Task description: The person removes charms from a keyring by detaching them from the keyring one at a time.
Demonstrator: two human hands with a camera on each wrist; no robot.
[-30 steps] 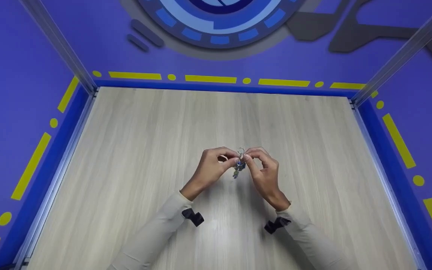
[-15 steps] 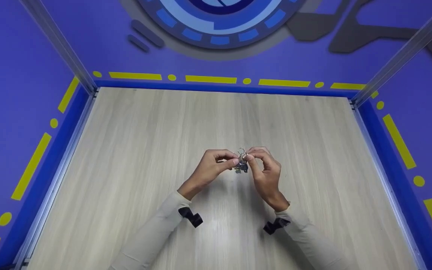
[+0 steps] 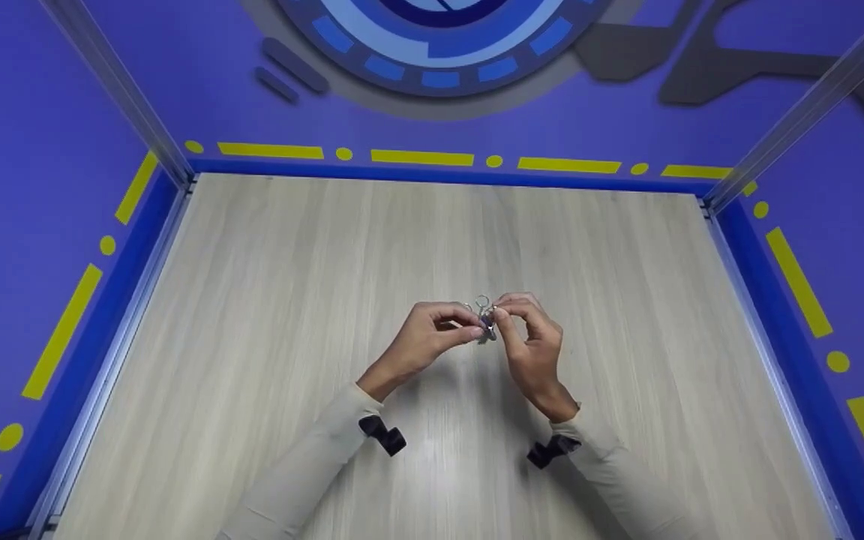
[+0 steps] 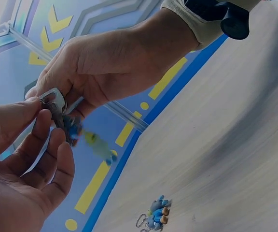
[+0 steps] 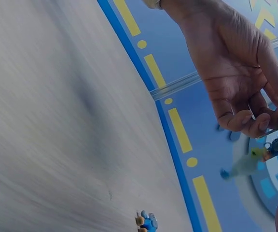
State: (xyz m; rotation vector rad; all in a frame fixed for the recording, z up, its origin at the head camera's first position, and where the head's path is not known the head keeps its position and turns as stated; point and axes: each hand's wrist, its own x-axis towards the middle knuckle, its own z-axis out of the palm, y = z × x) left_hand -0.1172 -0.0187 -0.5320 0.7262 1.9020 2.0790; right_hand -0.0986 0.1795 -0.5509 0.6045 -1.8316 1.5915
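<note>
A silver keyring bunch [image 4: 56, 100] with a flat metal piece, perhaps a key, is held up between both hands. My left hand [image 3: 432, 334] pinches it from the left with thumb and fingertips. From the other side my right hand [image 3: 535, 341] pinches it too. A dark blue charm [image 4: 72, 127] hangs close under the fingers, and a blurred yellow-green and pale blue charm [image 4: 99, 146] dangles below it. On the table lies a blue animal-figure keychain [image 4: 158, 211] with metal rings; in the head view its ring [image 3: 482, 301] shows between the hands.
The pale wood-grain table [image 3: 312, 262] is enclosed by blue panels [image 3: 417, 120] with yellow markings and metal corner posts [image 3: 799, 112]. A black wrist camera [image 3: 385, 435] sits on the left sleeve, another wrist camera [image 3: 554, 450] on the right.
My left fingertips have shifted slightly right and toward the body, closer to the right hand. The dangling charms have swung and now hang less far out below the fingers. The right hand barely moves.
</note>
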